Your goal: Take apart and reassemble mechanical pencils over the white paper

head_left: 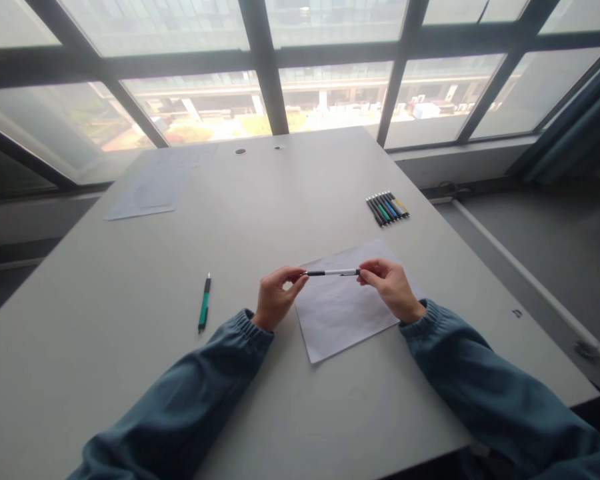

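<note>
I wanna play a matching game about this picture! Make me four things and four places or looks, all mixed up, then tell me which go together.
1. row of pens
2. sleeves
3. black-and-white pen
4. lone green pen

A. lying to the left of the left hand
B. on the table, farther off than the right hand
C. held between both hands
D. dull blue cloth

Pairs: 1-B, 2-D, 3-C, 4-A

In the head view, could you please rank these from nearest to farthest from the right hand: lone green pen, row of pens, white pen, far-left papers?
1. White pen: one end in the right hand
2. Row of pens: ahead of it
3. Lone green pen: left of the left hand
4. Far-left papers: towards the desk's far end
</note>
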The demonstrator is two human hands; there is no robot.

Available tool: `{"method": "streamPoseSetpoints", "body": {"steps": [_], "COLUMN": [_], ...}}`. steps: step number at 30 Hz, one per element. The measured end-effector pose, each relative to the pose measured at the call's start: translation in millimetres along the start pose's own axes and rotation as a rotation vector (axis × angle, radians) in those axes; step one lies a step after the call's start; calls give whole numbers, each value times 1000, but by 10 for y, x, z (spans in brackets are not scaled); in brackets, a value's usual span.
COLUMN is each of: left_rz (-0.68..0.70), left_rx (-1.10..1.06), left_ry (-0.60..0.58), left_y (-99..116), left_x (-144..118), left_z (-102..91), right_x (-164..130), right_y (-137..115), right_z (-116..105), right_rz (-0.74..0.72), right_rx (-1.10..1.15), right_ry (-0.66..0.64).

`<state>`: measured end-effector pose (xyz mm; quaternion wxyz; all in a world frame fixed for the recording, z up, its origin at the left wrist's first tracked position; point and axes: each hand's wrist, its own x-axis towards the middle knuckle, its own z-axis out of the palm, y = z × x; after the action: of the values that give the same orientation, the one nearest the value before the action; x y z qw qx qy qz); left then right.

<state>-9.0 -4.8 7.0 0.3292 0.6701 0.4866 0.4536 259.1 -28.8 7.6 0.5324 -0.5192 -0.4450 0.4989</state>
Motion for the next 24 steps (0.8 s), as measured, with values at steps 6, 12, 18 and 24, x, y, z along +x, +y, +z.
{"method": "streamPoseSetpoints", "body": {"steps": [6,12,18,24], "left_rz": [87,100,96,103], "left_rx": [119,124,124,143], "left_ry": [-42,-28,-14,-13], "left_y": [39,39,19,-4], "left_x": [-35,-26,-23,-23], "left_z": [24,58,55,57], "right_x": [-43,-49,-22,-19], "right_y": [-13,6,23,44], "right_z": [-78,-113,-113,-107], "right_rz": [-145,-174,-144,-134], "right_rx": [-145,-138,-126,-128], "right_ry": [79,100,122,124]}}
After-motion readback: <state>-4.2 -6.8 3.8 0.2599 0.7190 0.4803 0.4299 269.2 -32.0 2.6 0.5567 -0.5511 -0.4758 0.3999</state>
